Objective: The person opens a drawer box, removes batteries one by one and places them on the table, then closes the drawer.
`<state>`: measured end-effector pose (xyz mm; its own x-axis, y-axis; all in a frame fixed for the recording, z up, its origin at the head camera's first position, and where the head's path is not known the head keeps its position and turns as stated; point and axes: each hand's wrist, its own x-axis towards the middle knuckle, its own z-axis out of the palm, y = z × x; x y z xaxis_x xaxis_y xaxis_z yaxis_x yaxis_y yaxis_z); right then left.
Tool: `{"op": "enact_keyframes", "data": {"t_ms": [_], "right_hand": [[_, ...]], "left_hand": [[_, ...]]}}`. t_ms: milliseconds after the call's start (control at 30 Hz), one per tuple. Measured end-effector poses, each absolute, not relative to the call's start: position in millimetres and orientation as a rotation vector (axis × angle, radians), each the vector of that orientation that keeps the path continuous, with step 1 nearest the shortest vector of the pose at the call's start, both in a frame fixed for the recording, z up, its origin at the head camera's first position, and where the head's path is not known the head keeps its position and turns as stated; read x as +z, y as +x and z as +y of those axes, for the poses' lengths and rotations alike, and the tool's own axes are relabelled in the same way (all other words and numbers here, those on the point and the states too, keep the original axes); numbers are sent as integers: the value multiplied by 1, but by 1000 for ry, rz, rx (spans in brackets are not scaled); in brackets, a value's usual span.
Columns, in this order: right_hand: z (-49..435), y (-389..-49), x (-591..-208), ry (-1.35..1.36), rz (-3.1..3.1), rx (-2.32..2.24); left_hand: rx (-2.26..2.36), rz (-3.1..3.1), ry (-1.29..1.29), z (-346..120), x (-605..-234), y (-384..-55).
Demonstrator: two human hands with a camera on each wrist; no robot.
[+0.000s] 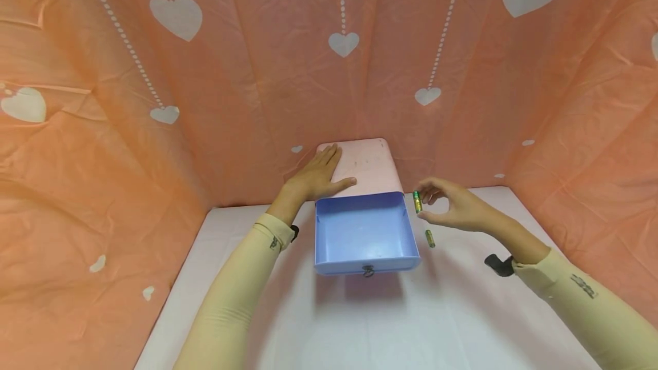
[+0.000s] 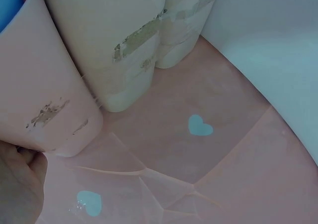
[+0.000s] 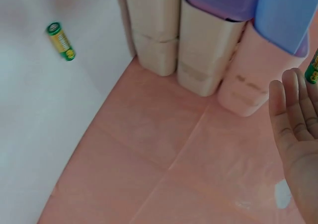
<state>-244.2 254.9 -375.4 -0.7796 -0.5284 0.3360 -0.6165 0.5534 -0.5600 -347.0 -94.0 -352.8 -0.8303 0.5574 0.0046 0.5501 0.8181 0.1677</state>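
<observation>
A small drawer unit with a pink casing (image 1: 365,164) stands at the back of the table, its blue drawer (image 1: 360,233) pulled out toward me, with nothing lying inside. My left hand (image 1: 321,176) rests flat on top of the casing, fingers stretched out and thumb apart. Just right of the drawer, my right hand (image 1: 457,204) holds a green and yellow battery (image 1: 417,201) upright at its fingertips. A second green battery (image 1: 430,238) lies on the white table below that hand, and it also shows in the right wrist view.
A small metal ring pull (image 1: 368,270) hangs on the drawer front. Cream-coloured units with purple drawers (image 3: 221,3) stand stacked beneath the pink one, seen in the right wrist view. An orange cloth (image 1: 272,73) printed with white hearts surrounds the white table (image 1: 360,324) behind and at both sides.
</observation>
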Motion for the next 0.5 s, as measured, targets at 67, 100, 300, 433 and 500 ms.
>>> {"op": "enact_keyframes", "data": {"t_ms": [67, 100, 300, 433, 500], "right_hand": [[258, -245, -378, 977, -2652, 1044], [260, -246, -379, 975, -2652, 1048], [267, -248, -387, 941, -2681, 1077], [272, -251, -395, 905, -2717, 1067], [274, -252, -400, 897, -2730, 1061]], "left_hand": [[251, 2950, 896, -94, -352, -346], [252, 2950, 897, -94, -352, -346], [258, 2948, 897, -93, -351, -345], [251, 2953, 896, -93, -350, -344], [251, 2954, 896, -93, -350, -344]]}}
